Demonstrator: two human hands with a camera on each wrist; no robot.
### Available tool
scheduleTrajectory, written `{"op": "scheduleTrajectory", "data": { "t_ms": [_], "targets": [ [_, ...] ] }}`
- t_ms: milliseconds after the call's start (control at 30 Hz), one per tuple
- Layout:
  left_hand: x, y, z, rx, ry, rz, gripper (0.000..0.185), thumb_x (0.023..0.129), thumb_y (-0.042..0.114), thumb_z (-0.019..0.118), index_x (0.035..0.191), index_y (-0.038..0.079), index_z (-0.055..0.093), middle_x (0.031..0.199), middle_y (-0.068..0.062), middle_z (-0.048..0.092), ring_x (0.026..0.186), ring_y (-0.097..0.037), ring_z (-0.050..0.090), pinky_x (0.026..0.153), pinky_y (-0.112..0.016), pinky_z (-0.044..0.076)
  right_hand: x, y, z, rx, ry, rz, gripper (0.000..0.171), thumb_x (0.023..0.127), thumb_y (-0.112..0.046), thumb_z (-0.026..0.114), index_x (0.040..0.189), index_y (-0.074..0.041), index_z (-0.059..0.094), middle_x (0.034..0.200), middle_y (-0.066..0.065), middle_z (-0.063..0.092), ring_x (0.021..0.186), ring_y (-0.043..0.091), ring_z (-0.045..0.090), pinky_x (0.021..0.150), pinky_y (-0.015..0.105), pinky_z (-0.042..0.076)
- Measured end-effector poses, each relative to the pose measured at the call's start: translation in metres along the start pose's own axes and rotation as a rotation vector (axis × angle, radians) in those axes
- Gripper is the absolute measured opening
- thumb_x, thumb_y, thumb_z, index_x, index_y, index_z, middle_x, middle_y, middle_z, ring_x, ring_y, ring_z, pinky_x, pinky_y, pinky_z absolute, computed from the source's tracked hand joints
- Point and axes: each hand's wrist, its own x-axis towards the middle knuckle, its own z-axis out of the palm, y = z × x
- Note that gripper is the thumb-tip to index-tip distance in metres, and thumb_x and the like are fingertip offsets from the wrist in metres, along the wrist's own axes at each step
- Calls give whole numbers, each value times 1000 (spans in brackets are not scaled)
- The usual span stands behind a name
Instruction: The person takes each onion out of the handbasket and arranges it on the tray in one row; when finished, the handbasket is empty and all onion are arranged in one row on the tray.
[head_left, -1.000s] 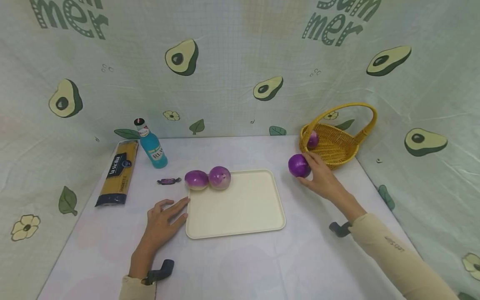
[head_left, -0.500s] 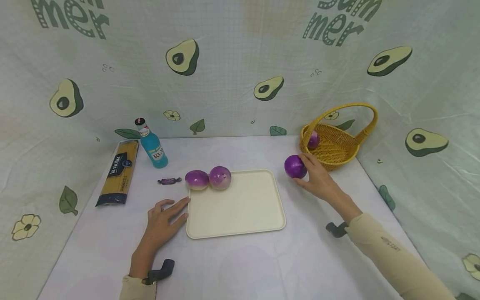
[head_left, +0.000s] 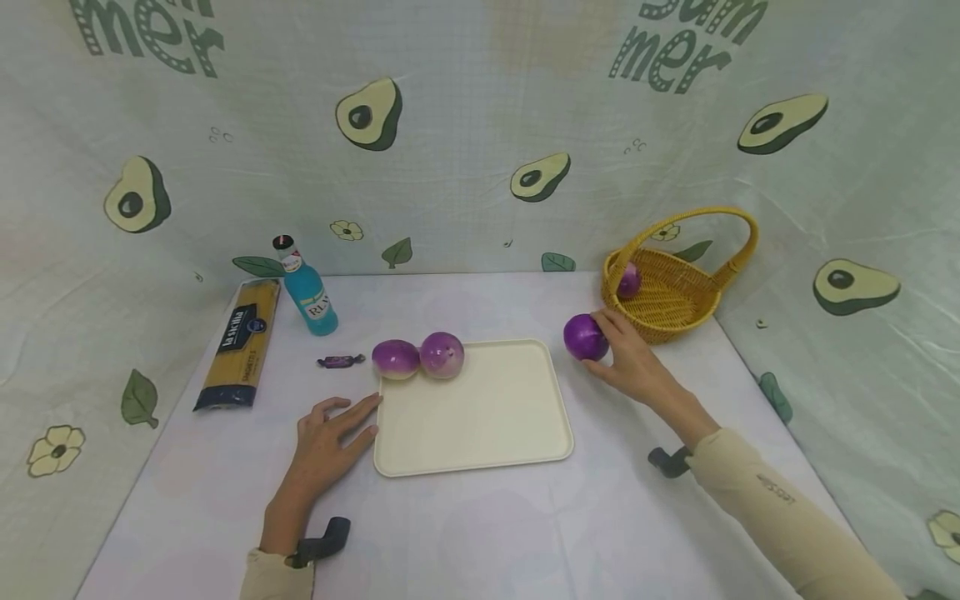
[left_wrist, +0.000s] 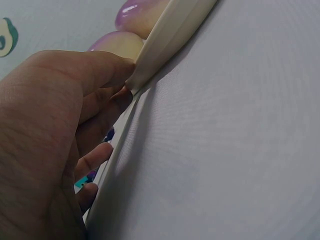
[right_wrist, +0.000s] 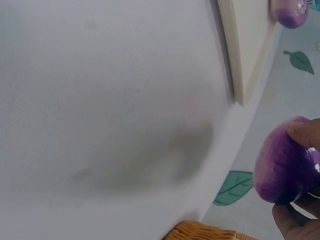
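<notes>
Purple and glossy, a round onion (head_left: 584,337) sits in the curled fingers of my right hand (head_left: 630,360), thumb below and fingertips over its far side, just off the right edge of a cream plastic tray (head_left: 480,433) and near the front of a woven yellow basket (head_left: 675,300). From the right wrist view the onion's (right_wrist: 286,162) skin shows fine lengthwise ribbing under my fingertip. Another small purple onion (head_left: 628,279) lies inside the basket against its wicker wall. My left hand (head_left: 324,442) rests flat on the pale tablecloth (head_left: 480,533), fingers spread and relaxed, their tips touching the tray's left rim; the left wrist view shows a fingertip (left_wrist: 107,67) pressed against that smooth, rounded lip. Two squat purple-and-white turnips (head_left: 418,357) sit side by side, touching, at the tray's far left corner. Further left stand a blue glass bottle (head_left: 307,287), a small wrapped candy (head_left: 339,361) and a long packet of spaghetti (head_left: 240,346) lying flat. Avocado-print cloth (head_left: 480,142) hangs behind.
</notes>
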Motion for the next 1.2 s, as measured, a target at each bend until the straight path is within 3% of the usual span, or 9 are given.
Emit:
{"op": "scheduleTrajectory", "data": {
  "t_ms": [1200],
  "targets": [
    [1,-2,1,-20,1,-1,52,97,51,59,147,38,51,140,5,59,136,-31,33,107,-58,17,5,-20,20,50,-9,-91,80,81,-13,85,146,6,41,147,22,40,133,40,44,107,54,40]
  ]
}}
